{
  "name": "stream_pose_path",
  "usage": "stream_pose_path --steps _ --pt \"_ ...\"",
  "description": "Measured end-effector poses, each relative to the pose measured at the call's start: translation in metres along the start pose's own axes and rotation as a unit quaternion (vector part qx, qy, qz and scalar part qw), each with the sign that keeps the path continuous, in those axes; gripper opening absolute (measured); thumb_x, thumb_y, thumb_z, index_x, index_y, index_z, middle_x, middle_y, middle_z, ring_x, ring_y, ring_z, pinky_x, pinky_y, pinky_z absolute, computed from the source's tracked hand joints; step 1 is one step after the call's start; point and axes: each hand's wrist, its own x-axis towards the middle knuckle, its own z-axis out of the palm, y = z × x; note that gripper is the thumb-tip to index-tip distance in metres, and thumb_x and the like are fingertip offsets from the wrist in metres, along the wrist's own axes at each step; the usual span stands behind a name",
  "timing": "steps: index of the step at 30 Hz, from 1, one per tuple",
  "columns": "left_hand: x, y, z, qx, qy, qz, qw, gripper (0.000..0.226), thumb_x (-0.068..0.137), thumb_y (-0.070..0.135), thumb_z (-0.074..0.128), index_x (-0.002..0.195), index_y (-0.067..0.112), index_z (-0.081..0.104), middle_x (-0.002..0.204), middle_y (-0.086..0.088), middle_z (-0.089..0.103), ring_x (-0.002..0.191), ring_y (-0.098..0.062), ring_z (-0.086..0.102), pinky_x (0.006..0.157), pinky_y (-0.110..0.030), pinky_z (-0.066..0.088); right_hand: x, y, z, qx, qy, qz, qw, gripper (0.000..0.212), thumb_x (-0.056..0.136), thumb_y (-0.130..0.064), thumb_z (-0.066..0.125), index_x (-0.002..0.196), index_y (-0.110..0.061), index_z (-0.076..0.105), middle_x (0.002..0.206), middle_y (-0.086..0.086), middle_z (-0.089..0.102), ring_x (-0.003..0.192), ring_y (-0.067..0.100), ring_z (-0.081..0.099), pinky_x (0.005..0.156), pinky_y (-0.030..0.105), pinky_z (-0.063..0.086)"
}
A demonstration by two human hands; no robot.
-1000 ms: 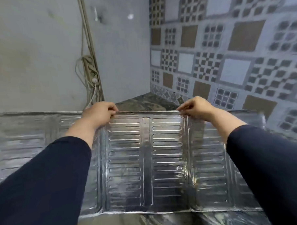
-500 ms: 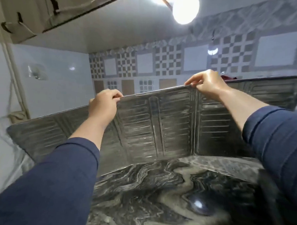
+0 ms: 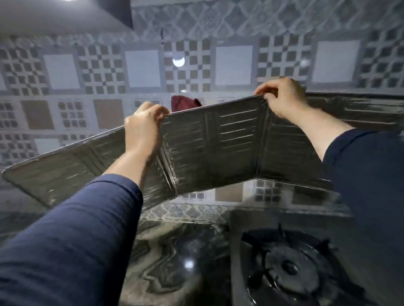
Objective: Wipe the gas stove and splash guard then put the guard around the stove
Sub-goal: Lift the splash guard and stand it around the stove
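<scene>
Patterned tile wall (image 3: pixel 144 69) — marbled dark countertop (image 3: pixel 168 258)

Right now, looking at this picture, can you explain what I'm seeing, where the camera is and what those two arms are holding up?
There is no machine here. The camera is worn on a person's head and looks forward and down, so the two arms in dark blue sleeves are that person's own. The left hand and right hand each pinch the top edge of a folding metal splash guard, a ribbed silvery screen bent at its hinges. It is lifted, with the tiled wall showing under its lower edge. Below lies a dark marbled countertop, and on it at the lower right sits the gas stove with its burner. Something dark red peeks over the guard; I cannot tell what it is.
</scene>
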Motion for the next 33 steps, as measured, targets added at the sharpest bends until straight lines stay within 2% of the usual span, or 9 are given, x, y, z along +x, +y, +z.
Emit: stream_pose_path --steps 6,9,13,16,19,21,26,30,33 --pt "-0.009 0.059 0.081 -0.013 -0.022 0.040 0.999 0.025 0.080 -0.002 0.057 0.094 0.012 0.072 0.090 -0.011 0.066 0.080 -0.034 0.064 0.071 -0.045 0.052 -0.003 0.097 -0.024 -0.034 -0.027 0.012 0.999 0.026 0.092 -0.008 0.054 0.107 -0.021 0.071 0.116 0.006 0.069 0.113 0.030 0.058 0.104 0.049 0.038" --pt "-0.014 0.081 0.118 -0.008 -0.055 0.041 0.998 0.024 0.083 0.000 0.058 0.098 0.013 0.072 0.093 -0.010 0.066 0.085 -0.034 0.064 0.072 -0.043 0.051 -0.010 0.140 -0.024 -0.035 -0.046 0.031 0.998 0.026 0.094 -0.006 0.052 0.110 -0.017 0.070 0.120 0.006 0.067 0.116 0.030 0.056 0.106 0.043 0.037" --pt "-0.025 0.097 0.164 -0.014 -0.101 0.026 0.994 0.022 0.088 0.008 0.055 0.101 0.017 0.070 0.099 -0.007 0.066 0.094 -0.033 0.064 0.074 -0.045 0.051 -0.016 0.194 -0.010 -0.057 -0.060 0.067 0.994 0.026 0.094 -0.010 0.053 0.106 -0.025 0.071 0.121 0.001 0.068 0.118 0.031 0.054 0.108 0.049 0.032" --pt "-0.034 0.102 0.198 0.002 -0.146 0.010 0.989 0.024 0.091 0.009 0.054 0.106 0.020 0.070 0.107 -0.003 0.065 0.099 -0.030 0.062 0.074 -0.039 0.050 -0.024 0.228 0.006 -0.073 -0.065 0.100 0.990 0.026 0.095 -0.013 0.053 0.104 -0.028 0.071 0.120 -0.004 0.068 0.120 0.028 0.053 0.105 0.040 0.030" --pt "-0.043 0.101 0.226 0.018 -0.186 0.006 0.982 0.025 0.092 0.009 0.053 0.108 0.022 0.069 0.111 -0.002 0.065 0.100 -0.030 0.062 0.073 -0.038 0.048 -0.036 0.260 0.028 -0.046 -0.094 0.115 0.988 0.027 0.093 -0.012 0.054 0.098 -0.032 0.071 0.117 -0.003 0.069 0.120 0.029 0.053 0.106 0.047 0.032" --pt "-0.049 0.100 0.239 0.027 -0.209 0.002 0.978 0.025 0.094 0.013 0.051 0.110 0.023 0.069 0.114 -0.002 0.065 0.102 -0.030 0.062 0.073 -0.038 0.048 -0.045 0.275 0.039 -0.024 -0.104 0.132 0.986 0.030 0.093 -0.012 0.054 0.096 -0.037 0.069 0.117 -0.003 0.069 0.120 0.030 0.053 0.106 0.049 0.032" --pt "-0.057 0.095 0.263 0.051 -0.228 0.007 0.972 0.026 0.094 0.014 0.053 0.112 0.025 0.069 0.114 -0.003 0.066 0.099 -0.033 0.063 0.072 -0.038 0.049 -0.059 0.290 0.052 -0.073 -0.122 0.156 0.978 0.025 0.097 -0.019 0.051 0.102 -0.037 0.069 0.125 -0.007 0.064 0.127 0.027 0.042 0.102 0.041 0.020" --pt "-0.058 0.091 0.273 0.055 -0.231 0.011 0.971 0.028 0.093 0.010 0.054 0.112 0.024 0.069 0.113 -0.004 0.067 0.098 -0.032 0.064 0.073 -0.037 0.049 -0.062 0.294 0.058 -0.079 -0.118 0.165 0.976 0.026 0.096 -0.019 0.050 0.102 -0.038 0.067 0.122 -0.007 0.065 0.120 0.026 0.047 0.099 0.040 0.021" --pt "-0.055 0.090 0.276 0.059 -0.237 0.008 0.970 0.030 0.092 0.007 0.055 0.113 0.022 0.069 0.113 -0.005 0.066 0.099 -0.032 0.063 0.076 -0.039 0.050 -0.060 0.283 0.063 -0.111 -0.122 0.126 0.978 0.028 0.093 -0.019 0.052 0.104 -0.040 0.067 0.116 -0.006 0.067 0.115 0.024 0.048 0.098 0.039 0.024"
